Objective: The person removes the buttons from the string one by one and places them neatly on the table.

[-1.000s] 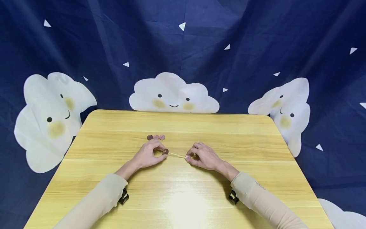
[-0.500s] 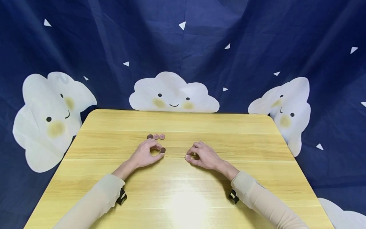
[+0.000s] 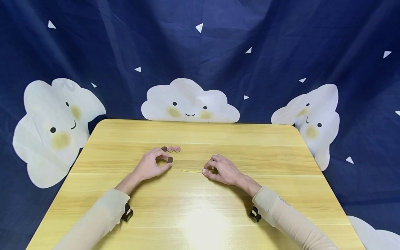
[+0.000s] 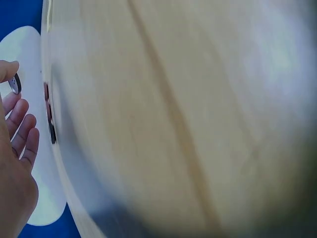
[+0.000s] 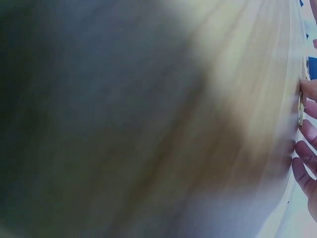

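Between thumb and forefinger my left hand [image 3: 149, 166] pinches a dark brown button [image 3: 170, 159], which the left wrist view also shows at the fingertips. To the right, my right hand [image 3: 224, 171] pinches a small pinkish button [image 3: 204, 170] together with a thin yellow string [image 3: 191, 171]. The string's loose end points left, apart from the brown button. How it passes through the right fingers is too small to tell. Beyond the left hand lie a second dark brown button [image 3: 164, 149] and two pink buttons, one in the middle [image 3: 170, 149] and one on the right [image 3: 177, 149].
The wooden table [image 3: 250, 146] has rounded far corners and stands before a dark blue curtain [image 3: 200, 52] with cloud prints. Glare brightens the table's near middle. Both forearms, in pale sleeves with black wrist straps, come in from the near edge.
My left hand has moved left with its brown button. The string, stretched to that button a second ago, went slack and now ends free of it. The right hand has stayed in place.
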{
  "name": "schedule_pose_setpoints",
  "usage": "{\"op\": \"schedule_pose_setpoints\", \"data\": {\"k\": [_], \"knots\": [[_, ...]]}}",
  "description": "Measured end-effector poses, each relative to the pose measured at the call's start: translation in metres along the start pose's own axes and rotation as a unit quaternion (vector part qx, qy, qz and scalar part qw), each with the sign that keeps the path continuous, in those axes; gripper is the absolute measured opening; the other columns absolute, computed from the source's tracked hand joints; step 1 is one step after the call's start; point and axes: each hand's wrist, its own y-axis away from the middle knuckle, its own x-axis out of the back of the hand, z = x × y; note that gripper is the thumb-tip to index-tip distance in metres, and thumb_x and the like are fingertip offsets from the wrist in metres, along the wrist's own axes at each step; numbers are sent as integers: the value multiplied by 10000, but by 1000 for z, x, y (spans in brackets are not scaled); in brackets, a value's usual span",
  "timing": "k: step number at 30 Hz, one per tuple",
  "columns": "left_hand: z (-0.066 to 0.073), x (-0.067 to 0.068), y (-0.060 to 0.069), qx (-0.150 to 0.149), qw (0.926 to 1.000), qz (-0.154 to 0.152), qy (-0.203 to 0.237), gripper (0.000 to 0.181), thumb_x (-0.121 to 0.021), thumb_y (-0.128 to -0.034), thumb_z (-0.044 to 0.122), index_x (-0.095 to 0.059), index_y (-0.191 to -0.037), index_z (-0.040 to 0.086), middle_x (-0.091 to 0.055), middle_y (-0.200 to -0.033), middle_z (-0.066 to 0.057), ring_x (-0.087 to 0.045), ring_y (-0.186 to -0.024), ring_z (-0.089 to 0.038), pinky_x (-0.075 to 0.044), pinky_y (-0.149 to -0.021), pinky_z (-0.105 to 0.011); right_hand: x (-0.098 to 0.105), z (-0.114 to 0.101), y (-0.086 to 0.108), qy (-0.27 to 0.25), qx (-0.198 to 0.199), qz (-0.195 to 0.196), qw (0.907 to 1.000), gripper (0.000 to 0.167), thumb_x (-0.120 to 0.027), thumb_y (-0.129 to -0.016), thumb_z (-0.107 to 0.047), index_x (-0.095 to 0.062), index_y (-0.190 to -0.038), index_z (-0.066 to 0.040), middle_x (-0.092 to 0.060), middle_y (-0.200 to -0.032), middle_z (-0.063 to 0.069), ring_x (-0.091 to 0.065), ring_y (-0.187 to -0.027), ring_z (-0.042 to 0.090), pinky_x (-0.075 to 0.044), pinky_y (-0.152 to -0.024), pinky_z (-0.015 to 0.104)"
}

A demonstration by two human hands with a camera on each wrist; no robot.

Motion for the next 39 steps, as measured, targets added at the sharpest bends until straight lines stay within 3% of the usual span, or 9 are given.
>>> {"op": "schedule_pose_setpoints", "data": {"k": [19, 31, 39], "knots": [[-35, 29, -5, 463, 9979, 228, -381, 227, -864, -853, 266, -768, -1018, 143, -745, -969, -26, -667, -964, -235, -552, -920, -465, 1, -1, -1, -59, 17, 36, 10000, 214, -743, -964, -422, -773, -1106, -265, -665, -974, -85, -521, -889, 82, -462, -792, 251], [-46, 35, -14, 581, 9950, 86, -814, 279, -825, -870, 307, -762, -1045, 99, -728, -992, -68, -646, -968, -251, -538, -898, -452, 2, -2, -1, -77, -7, 5, 10000, 223, -743, -962, -420, -772, -1109, -255, -657, -968, -75, -512, -879, 86, -451, -786, 246], [-53, 35, -20, 770, 9932, -127, -858, 293, -807, -889, 319, -759, -1075, 98, -729, -1030, -79, -655, -1006, -272, -543, -930, -473, 2, -3, -1, -68, -11, 27, 10000, 218, -744, -962, -416, -774, -1107, -257, -655, -959, -77, -512, -874, 85, -449, -786, 246]]}}
